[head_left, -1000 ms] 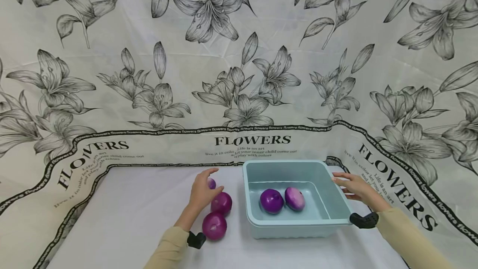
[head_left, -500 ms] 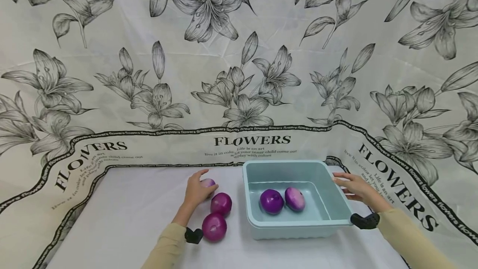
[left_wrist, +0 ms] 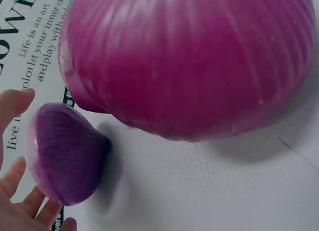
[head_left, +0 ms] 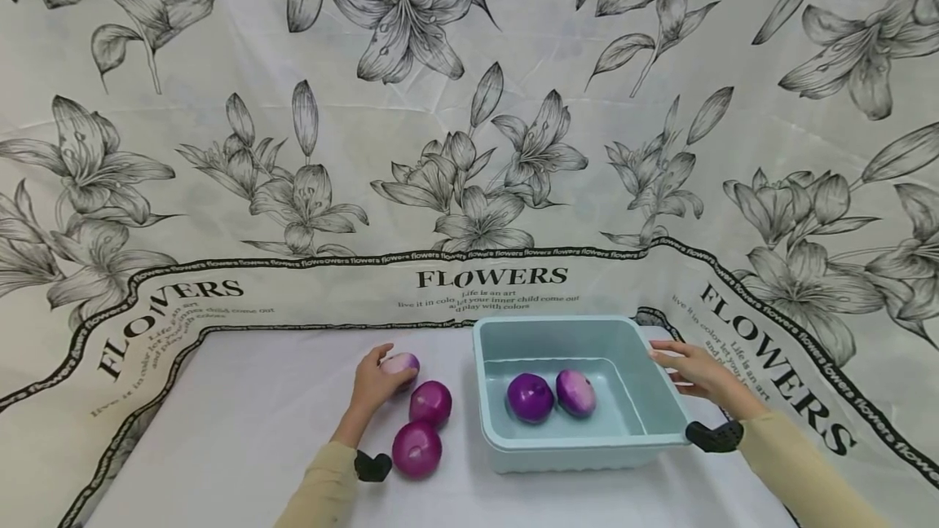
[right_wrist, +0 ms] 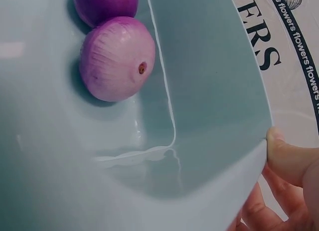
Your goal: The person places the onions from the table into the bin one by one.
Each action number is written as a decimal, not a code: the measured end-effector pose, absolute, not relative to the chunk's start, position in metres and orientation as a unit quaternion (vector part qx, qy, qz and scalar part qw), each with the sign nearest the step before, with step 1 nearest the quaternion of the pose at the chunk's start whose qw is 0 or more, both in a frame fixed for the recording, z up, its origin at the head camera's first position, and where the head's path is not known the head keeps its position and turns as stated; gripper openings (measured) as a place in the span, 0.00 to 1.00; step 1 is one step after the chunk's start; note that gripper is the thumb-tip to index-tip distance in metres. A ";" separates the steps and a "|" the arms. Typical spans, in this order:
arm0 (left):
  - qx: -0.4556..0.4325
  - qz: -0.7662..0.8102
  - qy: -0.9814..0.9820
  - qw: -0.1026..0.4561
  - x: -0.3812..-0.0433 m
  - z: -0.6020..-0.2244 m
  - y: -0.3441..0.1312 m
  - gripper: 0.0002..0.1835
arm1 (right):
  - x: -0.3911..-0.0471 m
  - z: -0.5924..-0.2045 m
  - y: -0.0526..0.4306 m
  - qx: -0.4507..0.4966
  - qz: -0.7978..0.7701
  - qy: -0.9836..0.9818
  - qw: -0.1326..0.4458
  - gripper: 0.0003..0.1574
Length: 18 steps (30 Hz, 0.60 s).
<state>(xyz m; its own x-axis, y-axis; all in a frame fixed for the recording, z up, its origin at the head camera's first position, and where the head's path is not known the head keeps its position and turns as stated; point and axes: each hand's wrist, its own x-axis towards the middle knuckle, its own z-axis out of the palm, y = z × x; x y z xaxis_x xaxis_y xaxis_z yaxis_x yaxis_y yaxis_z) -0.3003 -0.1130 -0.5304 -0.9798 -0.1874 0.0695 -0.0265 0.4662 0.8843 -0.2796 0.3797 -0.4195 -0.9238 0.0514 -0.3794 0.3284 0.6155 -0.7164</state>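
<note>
In the head view, my left hand [head_left: 372, 381] curves around the left side of a purple onion [head_left: 401, 367] lying on the white tabletop. The left wrist view has its fingertips [left_wrist: 49, 211] right at that onion's pale side, with the thumb spread above. Two darker red onions, one behind [head_left: 430, 403] and one in front [head_left: 416, 449], sit close together beside my left wrist. My right hand [head_left: 693, 369] holds the right rim of a pale blue plastic tub [head_left: 565, 440], thumb on the rim and fingers outside. Inside the tub lie a dark purple onion [head_left: 531, 398] and a paler one [right_wrist: 117, 61].
A white cloth [head_left: 293, 422] covers the table. Behind it and at both sides hangs a curtain [head_left: 499, 226] printed with flowers and lettering. The tub stands at the right, near the back edge. A black wrist device [head_left: 372, 467] sits on my left wrist.
My left hand has shifted left around the far onion, uncovering more of it. My right hand stays at the tub's rim. The head view has turned slightly left to right across the scene.
</note>
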 end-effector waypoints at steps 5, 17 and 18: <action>0.071 -0.502 -0.859 0.073 -0.305 -0.538 -0.114 0.39 | -0.278 -0.419 0.379 0.098 -0.415 0.889 0.165 0.45; 0.088 -0.466 -0.876 0.092 -0.308 -0.549 -0.105 0.41 | -0.278 -0.419 0.381 0.105 -0.416 0.888 0.163 0.45; 0.089 -0.462 -0.878 0.091 -0.308 -0.549 -0.105 0.41 | -0.278 -0.419 0.381 0.104 -0.415 0.889 0.164 0.46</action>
<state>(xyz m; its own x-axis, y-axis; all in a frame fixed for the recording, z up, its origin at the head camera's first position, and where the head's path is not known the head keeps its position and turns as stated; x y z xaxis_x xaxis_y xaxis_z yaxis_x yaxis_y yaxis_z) -0.3078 -0.1047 -0.5492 -0.9677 -0.2399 0.0771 -0.0723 0.5575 0.8271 -0.2778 0.3811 -0.4191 -0.9248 0.0482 -0.3773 0.3204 0.6334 -0.7043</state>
